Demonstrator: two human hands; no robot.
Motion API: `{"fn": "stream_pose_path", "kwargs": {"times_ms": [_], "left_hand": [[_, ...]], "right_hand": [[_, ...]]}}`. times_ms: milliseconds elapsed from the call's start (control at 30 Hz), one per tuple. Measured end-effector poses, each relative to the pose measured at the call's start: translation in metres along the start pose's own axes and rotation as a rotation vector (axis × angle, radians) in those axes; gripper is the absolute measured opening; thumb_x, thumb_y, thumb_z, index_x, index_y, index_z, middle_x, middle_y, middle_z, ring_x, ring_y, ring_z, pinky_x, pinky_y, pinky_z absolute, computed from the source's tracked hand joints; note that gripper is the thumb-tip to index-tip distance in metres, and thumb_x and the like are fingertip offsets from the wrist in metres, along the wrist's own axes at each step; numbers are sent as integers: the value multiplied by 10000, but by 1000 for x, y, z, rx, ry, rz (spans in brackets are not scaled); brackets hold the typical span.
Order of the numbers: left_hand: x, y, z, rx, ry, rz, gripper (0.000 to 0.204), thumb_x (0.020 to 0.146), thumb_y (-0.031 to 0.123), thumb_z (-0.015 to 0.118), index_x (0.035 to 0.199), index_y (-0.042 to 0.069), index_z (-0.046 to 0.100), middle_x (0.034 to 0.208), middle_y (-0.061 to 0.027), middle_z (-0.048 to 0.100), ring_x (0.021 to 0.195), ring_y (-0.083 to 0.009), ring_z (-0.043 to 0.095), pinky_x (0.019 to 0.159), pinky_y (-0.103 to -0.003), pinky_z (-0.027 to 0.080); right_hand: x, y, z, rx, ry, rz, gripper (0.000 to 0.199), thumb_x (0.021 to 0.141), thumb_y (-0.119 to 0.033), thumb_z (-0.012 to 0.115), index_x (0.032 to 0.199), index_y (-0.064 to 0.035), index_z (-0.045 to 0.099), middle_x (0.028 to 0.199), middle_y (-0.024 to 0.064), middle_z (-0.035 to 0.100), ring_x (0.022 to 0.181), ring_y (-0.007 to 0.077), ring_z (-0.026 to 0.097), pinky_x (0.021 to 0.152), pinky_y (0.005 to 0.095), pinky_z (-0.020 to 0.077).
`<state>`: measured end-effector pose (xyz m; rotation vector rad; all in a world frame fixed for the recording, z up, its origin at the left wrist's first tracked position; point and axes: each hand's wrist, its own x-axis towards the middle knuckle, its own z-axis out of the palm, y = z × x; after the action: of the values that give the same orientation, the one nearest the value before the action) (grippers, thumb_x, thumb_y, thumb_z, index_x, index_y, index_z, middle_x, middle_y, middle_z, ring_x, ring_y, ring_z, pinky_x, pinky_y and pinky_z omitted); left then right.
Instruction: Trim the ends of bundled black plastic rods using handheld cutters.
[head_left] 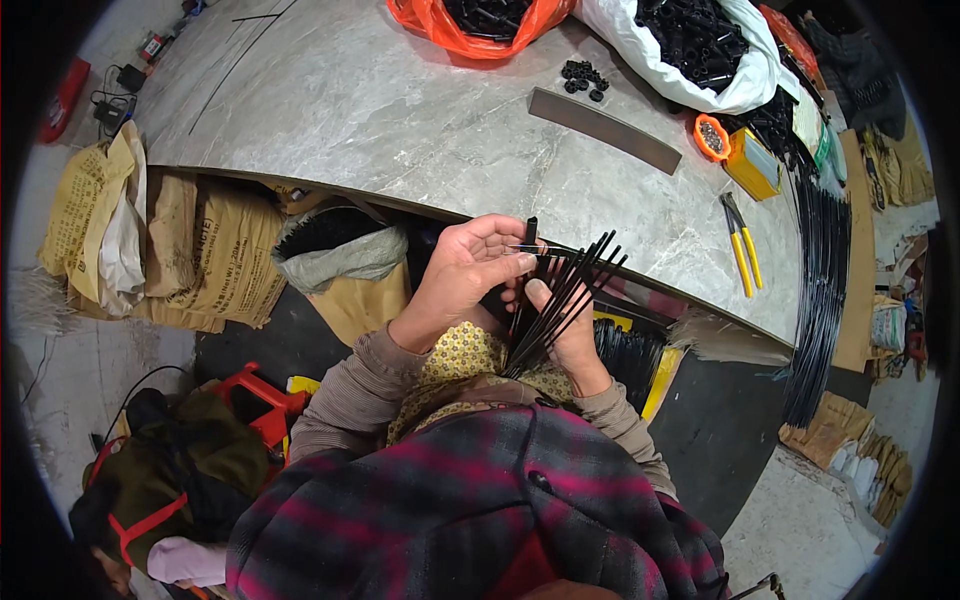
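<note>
Counted at the near edge of one grey table (380, 120): two bare hands, one bundle of slim black rods (569, 304), overlapping too closely for a firm count, and one short black tube (531, 232). Counted farther out on the tabletop: one flat metal bar (603, 130), one pair of yellow-handled pliers (742, 264), one orange dish (705, 153) of small bits, one yellow tin (750, 170), one orange bag (440, 42) and one white bag (680, 92), both with black parts inside. Rods located above the lap, in the right hand (572, 338), with fingers closed round the bundle and thumb laid along it. Long axis slanting from lower left to upper right, upper ends fanned slightly and pointing away from the body toward the table. Tube nearly upright in view, by the fingertips of the left hand (467, 262); thumb and forefinger close together there, exact gap and hold impossible to tell.
</note>
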<state>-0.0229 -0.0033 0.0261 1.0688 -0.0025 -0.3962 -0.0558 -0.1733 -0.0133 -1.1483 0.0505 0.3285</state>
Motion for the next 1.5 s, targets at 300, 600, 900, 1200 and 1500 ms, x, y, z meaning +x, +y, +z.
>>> {"fn": "stream_pose_path", "kwargs": {"times_ms": [300, 600, 900, 1200, 1500], "left_hand": [[3, 0, 2, 30, 21, 80, 254, 865, -66, 657, 1114, -43, 609, 1062, -109, 692, 979, -147, 664, 887, -272, 533], [1, 4, 5, 8, 23, 45, 257, 892, -23, 663, 1138, -69, 605, 977, -94, 696, 879, -120, 668, 786, -247, 542], [-1, 7, 6, -14, 26, 13, 233, 859, -41, 663, 1089, -55, 633, 995, -94, 698, 909, -125, 666, 841, -252, 531], [-2, 9, 8, 19, 34, 34, 245, 842, -41, 687, 1083, -49, 643, 985, -81, 696, 910, -119, 669, 843, -245, 530], [0, 5, 2, 12, 25, 21, 248, 843, -43, 689, 1089, -45, 652, 999, -86, 700, 921, -126, 670, 860, -255, 527]], "right_hand": [[-3, 0, 1, 45, 114, -60, 175, 964, -104, 600, 1120, -29, 576, 889, 33, 632, 736, 114, 627, 645, 265, 553], [0, 1, -7, 67, 47, -83, 218, 945, -154, 664, 1113, -41, 582, 956, 33, 654, 773, 93, 614, 699, 253, 542], [4, 2, -6, 118, 27, -187, 202, 932, -124, 642, 1100, -28, 586, 886, 29, 623, 757, 108, 610, 667, 236, 521], [2, -2, -1, 3, 123, -168, 170, 872, -38, 705, 1022, -45, 625, 902, -34, 626, 768, 51, 573, 670, 198, 466], [5, -2, -1, 22, 88, -148, 151, 864, -22, 706, 993, -19, 629, 852, -8, 627, 706, 82, 598, 630, 229, 496]]}}
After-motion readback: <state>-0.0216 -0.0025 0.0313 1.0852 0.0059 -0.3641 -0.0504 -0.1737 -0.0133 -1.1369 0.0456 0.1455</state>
